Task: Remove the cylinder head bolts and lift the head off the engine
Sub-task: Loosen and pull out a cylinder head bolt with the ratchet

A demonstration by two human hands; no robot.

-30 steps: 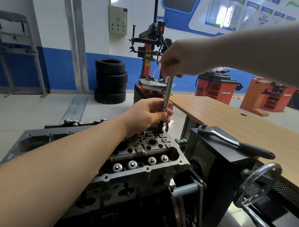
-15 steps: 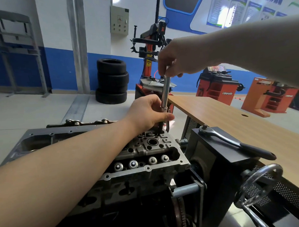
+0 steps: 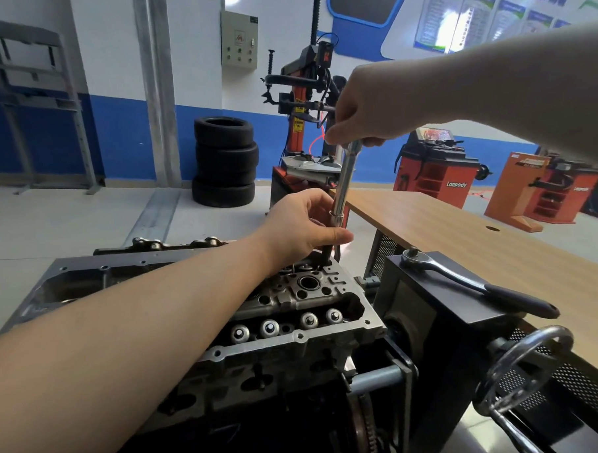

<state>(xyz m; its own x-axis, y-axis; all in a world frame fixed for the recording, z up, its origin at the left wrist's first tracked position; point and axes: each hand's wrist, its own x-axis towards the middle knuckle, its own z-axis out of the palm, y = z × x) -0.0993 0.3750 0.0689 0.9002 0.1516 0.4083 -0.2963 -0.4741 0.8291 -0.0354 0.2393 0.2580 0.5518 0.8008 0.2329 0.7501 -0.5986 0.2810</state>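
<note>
Both hands are closed on the extension bar point(image 3: 344, 183), the left hand point(image 3: 301, 226) low above the cylinder head point(image 3: 294, 315), the right hand point(image 3: 361, 110) re-gripped on top, suggesting a far-corner bolt is being spun out.

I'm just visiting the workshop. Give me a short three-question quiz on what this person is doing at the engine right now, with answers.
1. True or false: the ratchet wrench is in the person's right hand.
2. Which hand grips the lower end of the extension bar: A) left hand, B) right hand, C) neither?
3. Fill in: the bar stands nearly upright over the far end of the ____.

Key
1. False. The wrench lies unheld on the black stand box; the right hand pinches the top of the bar.
2. A.
3. Cylinder head.
</note>
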